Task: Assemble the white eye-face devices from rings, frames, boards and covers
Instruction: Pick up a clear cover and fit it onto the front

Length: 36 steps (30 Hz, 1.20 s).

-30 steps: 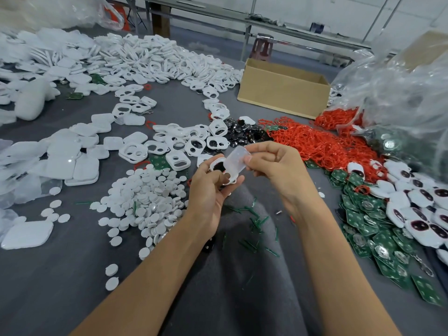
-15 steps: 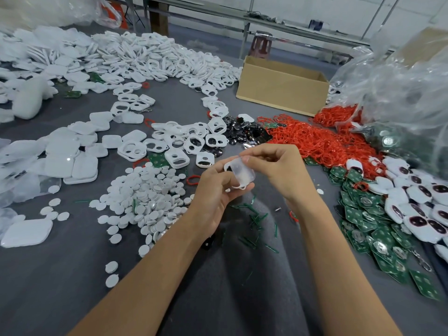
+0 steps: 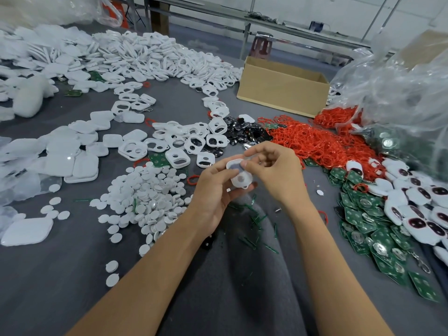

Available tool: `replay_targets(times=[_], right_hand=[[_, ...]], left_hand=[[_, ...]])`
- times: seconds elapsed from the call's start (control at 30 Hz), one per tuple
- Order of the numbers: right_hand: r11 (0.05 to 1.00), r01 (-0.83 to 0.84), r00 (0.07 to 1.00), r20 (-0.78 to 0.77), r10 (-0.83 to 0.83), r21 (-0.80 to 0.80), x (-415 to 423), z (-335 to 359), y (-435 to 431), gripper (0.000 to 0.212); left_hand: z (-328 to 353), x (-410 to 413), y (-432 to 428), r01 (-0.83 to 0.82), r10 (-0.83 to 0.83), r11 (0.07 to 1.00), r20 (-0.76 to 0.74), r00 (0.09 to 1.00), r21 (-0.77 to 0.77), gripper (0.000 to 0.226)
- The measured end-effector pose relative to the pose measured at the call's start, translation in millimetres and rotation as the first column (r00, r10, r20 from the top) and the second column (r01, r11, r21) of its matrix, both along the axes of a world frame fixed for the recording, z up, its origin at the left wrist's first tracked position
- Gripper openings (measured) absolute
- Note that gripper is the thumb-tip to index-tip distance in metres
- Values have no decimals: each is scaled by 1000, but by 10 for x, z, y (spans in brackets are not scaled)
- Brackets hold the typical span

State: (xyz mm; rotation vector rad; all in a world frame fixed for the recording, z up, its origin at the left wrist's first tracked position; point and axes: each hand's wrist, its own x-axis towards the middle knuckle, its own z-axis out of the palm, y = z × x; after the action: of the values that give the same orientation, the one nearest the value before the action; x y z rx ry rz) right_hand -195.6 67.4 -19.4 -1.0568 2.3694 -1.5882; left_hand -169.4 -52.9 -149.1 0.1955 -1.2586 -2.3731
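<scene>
Head view: your left hand (image 3: 215,190) holds the white frame (image 3: 240,177) from below, fingers curled under it and thumb along its left edge. Your right hand (image 3: 274,170) pinches the frame's upper edge between thumb and forefinger, the other fingers loosely curled above. The frame sits between the two hands, lifted off the grey table (image 3: 72,275), with one dark opening and one round opening facing you. Just left of the left hand lies the heap of white discs (image 3: 150,190); beyond it, loose eye-hole frames (image 3: 179,141) and flat white covers (image 3: 72,151). Behind the right hand spreads the pile of red rings (image 3: 315,144). To the right lie green boards (image 3: 378,229) and, touching them, finished eye-face devices (image 3: 417,207). A cardboard box (image 3: 281,93) stands farther back, well apart from both hands.
</scene>
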Motion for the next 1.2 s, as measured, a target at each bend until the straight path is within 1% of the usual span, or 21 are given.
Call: replay_targets(times=[0.03,0.07,0.1,0.27,0.33,0.43,0.5,0.6,0.67,0.7,0.77,0.83,0.97,1.13,1.2], right_hand=[[1000,10,1000,-18,-10,2,8,-5,-7,11],[1000,18,999,-30,-18,-4,16,-8,-14,11],[1000,25,999,-35,-25,-14,21,-11,-21,10],[998,52,996,-72,-55,-36,54,-48,-64,12],[996,74,990,-115,-78,-39,57,-70,-74,12],[997,74,979,-192,-76,-16,61,-63,-76,14],[997,52,963,-269,-33,63,64,-44,-74,18],[970,7,916,-391,92,244,99,-4,-71,24],[912,16,856,-477,199,410,134,36,-58,37],[866,22,833,-489,260,499,153,61,-54,46],[776,6,828,-438,350,631,212,103,-60,65],[735,-17,840,-389,379,678,282,142,-78,73],[774,-76,862,-349,368,628,238,164,-33,68],[732,-109,887,-266,376,673,151,138,5,68],[755,-134,903,-236,360,642,116,150,8,69]], left_hand=[[33,19,14,-17,17,1000,9,1000,21,31],[57,43,18,-43,43,999,25,999,8,26],[72,70,27,-42,42,999,8,999,-1,23],[314,252,121,-30,28,998,-41,999,-48,29],[379,299,136,-34,31,998,-50,998,-61,32],[417,324,133,-60,59,998,-40,997,-30,33],[436,338,122,-89,89,996,-29,996,1,29],[453,362,109,-121,120,992,9,993,36,29],[455,366,92,-144,141,987,48,989,66,29],[461,367,84,-159,154,984,68,986,79,29],[473,366,72,-191,180,976,101,978,106,28],[498,376,72,-210,194,970,133,972,124,28],[581,410,109,-229,208,964,155,966,136,32],[695,480,187,-231,214,965,139,967,123,31],[728,491,201,-241,223,963,147,964,118,34]])
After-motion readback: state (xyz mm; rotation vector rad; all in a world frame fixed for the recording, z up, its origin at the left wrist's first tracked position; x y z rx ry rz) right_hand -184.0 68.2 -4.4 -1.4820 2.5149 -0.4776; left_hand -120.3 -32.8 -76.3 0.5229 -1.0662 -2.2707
